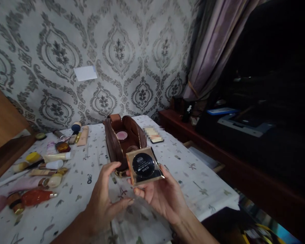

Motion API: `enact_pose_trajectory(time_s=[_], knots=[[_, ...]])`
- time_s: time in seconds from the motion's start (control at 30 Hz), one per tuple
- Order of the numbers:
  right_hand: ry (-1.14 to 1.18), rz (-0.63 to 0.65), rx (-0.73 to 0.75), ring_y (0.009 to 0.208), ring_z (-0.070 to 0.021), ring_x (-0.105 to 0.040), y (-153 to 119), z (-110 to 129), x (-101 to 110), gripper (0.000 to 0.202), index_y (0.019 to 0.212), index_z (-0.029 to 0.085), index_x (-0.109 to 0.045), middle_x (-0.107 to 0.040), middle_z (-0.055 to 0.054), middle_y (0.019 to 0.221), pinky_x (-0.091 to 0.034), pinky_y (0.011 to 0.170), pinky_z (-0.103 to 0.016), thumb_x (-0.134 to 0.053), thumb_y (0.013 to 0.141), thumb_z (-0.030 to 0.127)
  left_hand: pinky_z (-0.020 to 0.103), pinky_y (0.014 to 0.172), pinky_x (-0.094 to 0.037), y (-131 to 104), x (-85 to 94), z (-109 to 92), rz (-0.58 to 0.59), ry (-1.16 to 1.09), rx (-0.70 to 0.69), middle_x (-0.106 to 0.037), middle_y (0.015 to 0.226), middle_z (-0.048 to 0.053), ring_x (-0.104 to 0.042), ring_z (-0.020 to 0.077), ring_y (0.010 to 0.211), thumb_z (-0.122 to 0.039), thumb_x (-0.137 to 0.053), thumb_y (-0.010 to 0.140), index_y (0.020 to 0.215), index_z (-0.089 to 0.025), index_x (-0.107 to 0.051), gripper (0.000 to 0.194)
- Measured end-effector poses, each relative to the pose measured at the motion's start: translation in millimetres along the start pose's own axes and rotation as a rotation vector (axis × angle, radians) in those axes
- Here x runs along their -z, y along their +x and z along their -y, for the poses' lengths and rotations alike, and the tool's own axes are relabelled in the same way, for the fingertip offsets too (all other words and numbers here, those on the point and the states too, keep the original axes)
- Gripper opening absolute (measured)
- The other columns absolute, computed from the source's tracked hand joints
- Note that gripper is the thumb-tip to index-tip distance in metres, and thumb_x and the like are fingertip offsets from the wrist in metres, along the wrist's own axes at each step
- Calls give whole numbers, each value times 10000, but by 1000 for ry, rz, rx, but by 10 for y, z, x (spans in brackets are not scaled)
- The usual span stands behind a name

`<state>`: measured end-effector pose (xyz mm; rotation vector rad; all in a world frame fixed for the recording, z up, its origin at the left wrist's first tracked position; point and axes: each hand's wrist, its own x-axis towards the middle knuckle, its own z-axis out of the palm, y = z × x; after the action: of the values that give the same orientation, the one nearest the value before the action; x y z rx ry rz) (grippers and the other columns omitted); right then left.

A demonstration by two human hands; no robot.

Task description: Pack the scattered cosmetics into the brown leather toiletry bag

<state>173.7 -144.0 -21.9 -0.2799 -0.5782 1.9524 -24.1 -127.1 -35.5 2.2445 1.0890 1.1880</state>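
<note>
A square gold compact with a round black label rests in my right hand, its fingers wrapped round the edges. My left hand is just to the left of the compact, thumb and fingers apart, with nothing between them. Behind both hands stands a brown cosmetic bag, unzipped along its top. Inside it lies a round pink case, and part of another round item shows nearer the front.
Cosmetics crowd the table's left side, among them a red bottle, a beige tube and a yellow-lidded jar. A phone lies right of the bag. A dark red shelf runs along the right, beside a black screen.
</note>
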Motion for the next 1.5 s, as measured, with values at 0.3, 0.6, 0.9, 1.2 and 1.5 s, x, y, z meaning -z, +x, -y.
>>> enact_pose_trajectory(time_s=[0.3,0.6,0.9,1.2,1.5], knots=[[29,-4,27,963,-269,-675,33,33,28,402,1026,179,-727,-747,-111,1000,-498,889,-417,-662,817,516,276,749,-453,-278,-320,207,238,-452,349,-605,926,18,-570,164,803,-398,-593,886,1114,-208,-531,303],[-146,-50,147,1011,-270,-689,72,251,-46,347,1059,193,-709,-734,-98,1087,-541,877,-392,-675,821,442,235,661,-381,-273,-371,333,299,-643,501,-569,793,0,-511,131,722,-453,-604,880,1031,-177,-576,316],[-536,-84,279,916,-185,-706,544,838,-409,221,977,130,-693,-735,-84,946,-581,866,-297,-684,849,310,235,640,-370,-293,-410,386,336,-603,484,-584,802,10,-508,132,707,-552,-594,859,1056,-176,-581,424],[-1277,-294,93,759,-130,-687,1426,857,-446,61,907,142,-532,-658,-43,816,-626,641,-229,-491,952,144,218,680,-421,-294,-383,408,386,-494,429,-612,840,11,-543,133,721,-447,-611,864,1069,-202,-605,320],[-1849,-368,-251,483,-154,-643,1751,813,-381,96,836,92,-603,-672,-62,662,-564,489,-257,-639,875,172,201,623,-415,-313,-487,477,368,-432,464,-627,796,-6,-519,111,641,-266,-639,781,1033,-192,-633,262]])
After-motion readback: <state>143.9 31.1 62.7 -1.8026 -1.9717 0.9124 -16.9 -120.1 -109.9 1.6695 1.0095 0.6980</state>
